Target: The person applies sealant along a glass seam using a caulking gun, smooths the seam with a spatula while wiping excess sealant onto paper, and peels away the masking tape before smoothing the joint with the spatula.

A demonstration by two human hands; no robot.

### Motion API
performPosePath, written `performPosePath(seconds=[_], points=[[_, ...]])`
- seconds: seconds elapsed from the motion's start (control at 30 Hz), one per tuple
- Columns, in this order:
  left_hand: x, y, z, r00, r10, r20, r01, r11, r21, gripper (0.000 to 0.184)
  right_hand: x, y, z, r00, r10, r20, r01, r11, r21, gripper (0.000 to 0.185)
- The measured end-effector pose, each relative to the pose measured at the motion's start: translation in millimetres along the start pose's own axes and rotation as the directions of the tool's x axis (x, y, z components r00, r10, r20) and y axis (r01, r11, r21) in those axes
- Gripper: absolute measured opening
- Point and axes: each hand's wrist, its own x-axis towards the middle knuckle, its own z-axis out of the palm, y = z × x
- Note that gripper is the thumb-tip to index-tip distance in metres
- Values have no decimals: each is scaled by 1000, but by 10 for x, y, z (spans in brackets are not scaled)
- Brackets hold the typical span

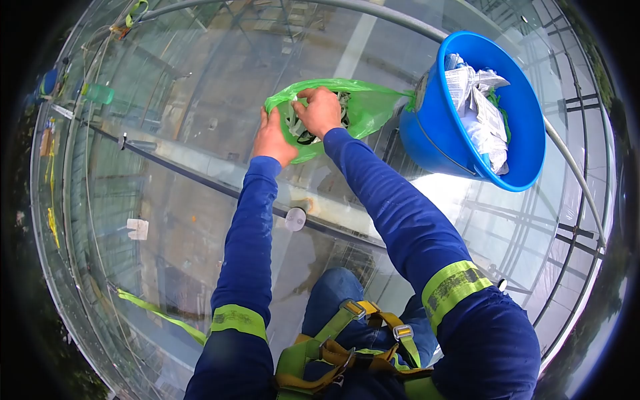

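A green plastic bag (370,110) lies open on the glass surface, with dark and pale strips visible inside its mouth. My left hand (273,139) grips the bag's left edge, its fingers closed on the plastic. At the bag's opening is my right hand (319,112), fingers bent inward over the strips; what they hold, if anything, is hidden. Close to the bag's right end stands a tilted blue bucket (433,137) holding crumpled printed paper (485,117) and a bit of green plastic.
A dark seam with a round clear fitting (295,219) crosses the glass below my hands. A curved metal pipe (380,12) runs behind the bucket. At the left are a green bottle (99,93), a paper scrap (138,229) and a yellow-green strap (163,315).
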Motion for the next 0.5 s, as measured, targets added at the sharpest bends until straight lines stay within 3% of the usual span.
performPosePath(seconds=[0.17, 0.27, 0.37, 0.47, 0.5], points=[[22, 39, -40, 997, -75, 32, 77, 995, -68, 104, 30, 84, 1, 996, -79, 29, 83, 982, -169, 18], [58, 47, -122, 993, -108, 43, 114, 977, -178, 107, 158, 409, 11, 987, 94, 131, -39, 928, -370, 20], [77, 26, -100, 996, -88, -13, 83, 975, -207, 111, 219, 742, -121, 999, 51, 1, -43, 846, -532, 26], [23, 163, -215, 993, -115, 0, 111, 955, -276, 111, 305, 822, -416, 964, 170, 206, -63, 895, -441, 32], [23, 173, -228, 994, -105, 11, 104, 957, -272, 110, 280, 691, -564, 930, 114, 351, 48, 906, -420, 32]])
